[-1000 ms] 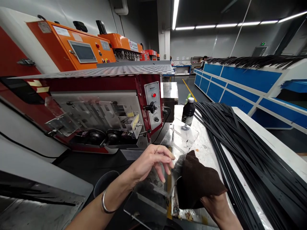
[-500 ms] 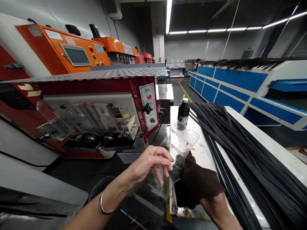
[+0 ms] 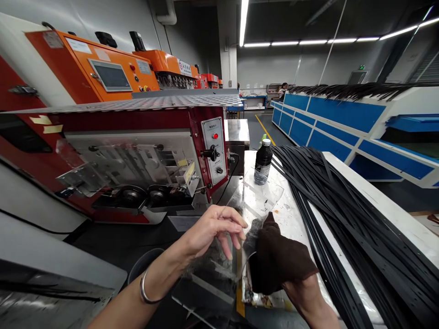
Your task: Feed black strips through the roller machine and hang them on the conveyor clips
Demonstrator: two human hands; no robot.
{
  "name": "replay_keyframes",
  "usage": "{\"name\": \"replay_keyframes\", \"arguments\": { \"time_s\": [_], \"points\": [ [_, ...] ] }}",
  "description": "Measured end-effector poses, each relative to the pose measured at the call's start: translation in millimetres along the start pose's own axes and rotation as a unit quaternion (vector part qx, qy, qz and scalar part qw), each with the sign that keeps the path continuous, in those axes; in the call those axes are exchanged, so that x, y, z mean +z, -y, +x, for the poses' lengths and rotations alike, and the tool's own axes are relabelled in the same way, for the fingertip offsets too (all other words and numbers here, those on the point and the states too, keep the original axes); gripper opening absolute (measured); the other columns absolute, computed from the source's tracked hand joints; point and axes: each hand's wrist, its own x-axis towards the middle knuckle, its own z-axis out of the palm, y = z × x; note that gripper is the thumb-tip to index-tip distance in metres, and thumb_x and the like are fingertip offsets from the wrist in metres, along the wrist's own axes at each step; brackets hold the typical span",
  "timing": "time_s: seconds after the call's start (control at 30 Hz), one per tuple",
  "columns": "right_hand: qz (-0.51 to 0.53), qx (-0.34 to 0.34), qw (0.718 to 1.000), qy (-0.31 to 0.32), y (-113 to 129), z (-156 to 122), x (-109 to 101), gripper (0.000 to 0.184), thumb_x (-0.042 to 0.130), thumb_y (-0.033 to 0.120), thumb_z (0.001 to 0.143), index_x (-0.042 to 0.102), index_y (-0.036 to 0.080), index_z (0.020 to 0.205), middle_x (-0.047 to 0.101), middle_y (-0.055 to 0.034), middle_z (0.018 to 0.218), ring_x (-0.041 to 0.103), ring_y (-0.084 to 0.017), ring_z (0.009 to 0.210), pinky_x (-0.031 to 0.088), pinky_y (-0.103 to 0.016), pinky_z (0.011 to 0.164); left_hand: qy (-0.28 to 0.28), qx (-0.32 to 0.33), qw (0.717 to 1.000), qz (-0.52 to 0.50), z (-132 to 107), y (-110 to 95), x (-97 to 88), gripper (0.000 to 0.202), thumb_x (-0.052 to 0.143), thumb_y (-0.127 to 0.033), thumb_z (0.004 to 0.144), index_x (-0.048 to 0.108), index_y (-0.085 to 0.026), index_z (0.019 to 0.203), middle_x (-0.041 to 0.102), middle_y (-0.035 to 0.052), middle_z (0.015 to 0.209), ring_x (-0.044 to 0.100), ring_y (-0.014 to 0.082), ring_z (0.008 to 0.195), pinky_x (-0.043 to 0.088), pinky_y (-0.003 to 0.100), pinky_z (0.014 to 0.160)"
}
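Observation:
A dark brown cloth (image 3: 284,260) covers most of my right hand (image 3: 305,292); its fingers are hidden under the fabric. The cloth lies against a clear plastic sheet (image 3: 212,289) marked with black smudges. This see-through sheet slants across the front left edge of the white table (image 3: 291,212). My left hand (image 3: 224,228) hovers over the sheet, left of the cloth, with fingers loosely bent and apart and nothing visible in them. On the table beyond the sheet stands a dark bottle (image 3: 263,162) with a white cap.
Long black strips (image 3: 329,201) lie heaped along the right of the table. To the left stands a dark red machine (image 3: 147,160) with a control panel (image 3: 216,151) and lit red lamp. Below my left arm is a dark bin (image 3: 144,265). A person (image 3: 283,89) is far back.
The cloth and my right hand have shifted slightly left and up. My left hand has barely moved and keeps its shape. The whole view has turned a little.

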Motion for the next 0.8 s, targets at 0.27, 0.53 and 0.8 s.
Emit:
{"name": "replay_keyframes", "arguments": {
  "time_s": [0.27, 0.53, 0.8],
  "points": [
    [-0.079, -0.147, 0.986, 0.01, 8, 21, -10, 0.037, 0.055, 0.013, 0.08, 0.065, 0.02, 0.115, 0.074, -0.0111, 0.082, 0.072, -0.028, 0.073, 0.058, -0.037, 0.058, -0.002, 0.0, 1.0, 0.002, 1, 2, 5.3, 0.018, 0.069, -0.021, 0.068, 0.069, -0.009, 0.081, 0.071, 0.0095, 0.071, 0.067, 0.0199, 0.056, 0.057, 0.026, 0.038],
    [-0.055, -0.142, 0.988, 0.03, 8, 16, -11, 0.041, 0.056, 0.012, 0.082, 0.062, 0.02, 0.121, 0.075, -0.0113, 0.091, 0.072, -0.027, 0.08, 0.059, -0.037, 0.065, -0.009, -0.005, 1.0, 0.012, -1, -1, 8.7, 0.019, 0.07, -0.022, 0.067, 0.069, -0.008, 0.08, 0.071, 0.0094, 0.07, 0.066, 0.019, 0.055, 0.056, 0.025, 0.037],
    [-0.021, -0.053, 0.998, 0.018, 3, 2, -10, 0.028, 0.063, 0.02, 0.081, 0.071, 0.02, 0.108, 0.076, -0.0118, 0.096, 0.073, -0.029, 0.087, 0.061, -0.039, 0.073, -0.007, 0.01, 1.0, 0.006, -3, 1, 3.3, 0.018, 0.071, -0.021, 0.069, 0.069, -0.008, 0.081, 0.071, 0.0092, 0.07, 0.067, 0.0192, 0.056, 0.056, 0.024, 0.038]
  ]
}}
